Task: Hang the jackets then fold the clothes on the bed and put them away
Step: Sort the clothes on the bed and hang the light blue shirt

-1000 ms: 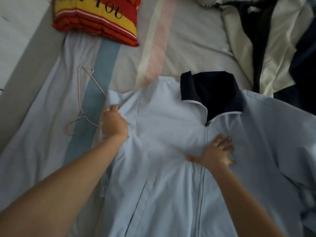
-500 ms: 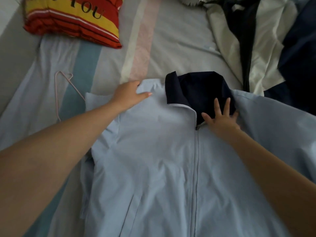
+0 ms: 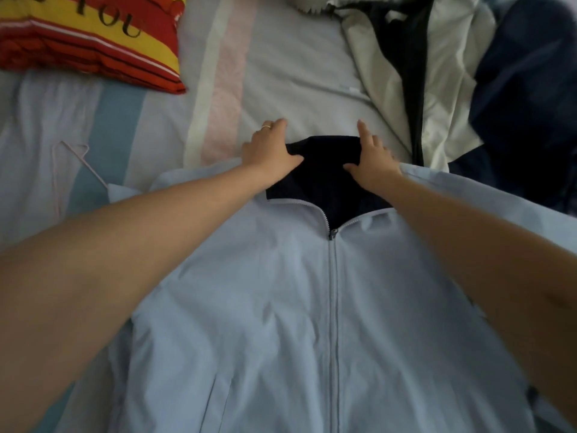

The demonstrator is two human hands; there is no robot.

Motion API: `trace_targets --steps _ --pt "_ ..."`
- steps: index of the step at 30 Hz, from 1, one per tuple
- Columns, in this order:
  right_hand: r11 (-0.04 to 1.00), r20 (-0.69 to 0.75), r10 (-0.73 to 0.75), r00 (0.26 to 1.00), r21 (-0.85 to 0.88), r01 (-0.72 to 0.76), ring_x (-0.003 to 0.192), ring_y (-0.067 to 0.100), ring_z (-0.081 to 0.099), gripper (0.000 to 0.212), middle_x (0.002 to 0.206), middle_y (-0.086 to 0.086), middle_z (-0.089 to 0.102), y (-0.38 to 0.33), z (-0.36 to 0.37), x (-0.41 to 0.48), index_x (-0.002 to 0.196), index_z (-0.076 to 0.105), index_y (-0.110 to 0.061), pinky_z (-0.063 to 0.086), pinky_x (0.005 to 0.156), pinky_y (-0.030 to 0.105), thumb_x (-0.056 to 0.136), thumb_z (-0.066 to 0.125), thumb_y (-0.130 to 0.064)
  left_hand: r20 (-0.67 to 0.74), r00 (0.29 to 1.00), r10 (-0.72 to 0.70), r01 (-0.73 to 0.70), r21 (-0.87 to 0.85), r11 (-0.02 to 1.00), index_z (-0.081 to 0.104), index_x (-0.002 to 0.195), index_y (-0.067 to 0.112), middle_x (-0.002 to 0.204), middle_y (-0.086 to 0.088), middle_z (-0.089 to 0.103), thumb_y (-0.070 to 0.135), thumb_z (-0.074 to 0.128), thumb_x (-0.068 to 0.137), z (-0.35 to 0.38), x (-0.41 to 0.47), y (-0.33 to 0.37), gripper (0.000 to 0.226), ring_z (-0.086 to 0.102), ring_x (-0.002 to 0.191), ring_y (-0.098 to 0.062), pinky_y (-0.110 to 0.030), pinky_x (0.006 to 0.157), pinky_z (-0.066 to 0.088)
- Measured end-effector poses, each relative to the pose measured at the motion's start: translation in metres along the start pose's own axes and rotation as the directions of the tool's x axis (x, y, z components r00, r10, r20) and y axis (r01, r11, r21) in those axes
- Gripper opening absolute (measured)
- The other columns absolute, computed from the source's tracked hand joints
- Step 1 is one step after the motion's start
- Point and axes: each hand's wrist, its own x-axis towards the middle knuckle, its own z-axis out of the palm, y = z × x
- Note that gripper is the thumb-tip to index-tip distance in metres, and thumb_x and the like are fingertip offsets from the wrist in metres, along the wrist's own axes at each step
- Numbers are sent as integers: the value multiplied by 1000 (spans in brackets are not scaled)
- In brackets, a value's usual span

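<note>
A light blue zip jacket [image 3: 281, 307] lies front up on the bed, its zip closed up to the navy collar [image 3: 324, 176]. My left hand [image 3: 268, 151] holds the collar's left top corner, thumb on the dark fabric and fingers past its edge. The right top corner is held the same way by my right hand [image 3: 373, 159], whose index finger sticks out straight. A thin pink wire hanger [image 3: 61, 173] rests on the sheet, left of the jacket's shoulder.
A red and yellow striped pillow [image 3: 93, 45] lies at the far left. A heap of white and navy clothing [image 3: 437, 73] fills the far right of the bed. The striped bedsheet [image 3: 281, 73] shows beyond the collar.
Both hands have moved up from the jacket's shoulder and chest to the collar's top edge and taken hold of it. The view has shifted closer over the jacket.
</note>
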Motion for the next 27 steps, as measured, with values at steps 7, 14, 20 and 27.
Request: trace_targets --steps 7,14,20,27 --pt "993 -237 -113 965 -61 101 110 39 50 27 124 16 50 18 -12 16 117 62 -8 42 85 42 97 47 -17 -196 978 -75 67 -46 997 66 85 14 85 -3 64 20 63 85 -16 9 -25 7 58 81 -21 -28 65 37" --pt "948 -241 101 965 318 -20 98 29 60 29 93 7 64 28 -35 27 95 66 -15 46 79 35 91 56 -42 -86 985 -147 129 -184 974 75 92 13 79 -3 63 33 73 81 -27 23 -32 23 58 77 -18 -25 60 34" --pt "954 -455 -65 888 231 188 139 25 32 56 149 9 38 32 1 -6 144 36 -10 18 117 38 97 35 -39 -250 963 103 -117 -45 992 42 138 11 145 -14 39 41 48 92 2 3 -9 55 40 131 -30 -45 106 33" --pt "626 -61 -738 672 -433 648 143 36 24 72 156 16 23 48 69 -53 150 24 -24 17 113 57 91 24 -66 -5 859 512 -457 446 770 12 150 3 157 -20 11 59 18 95 61 -64 -60 79 9 146 -32 -58 115 13"
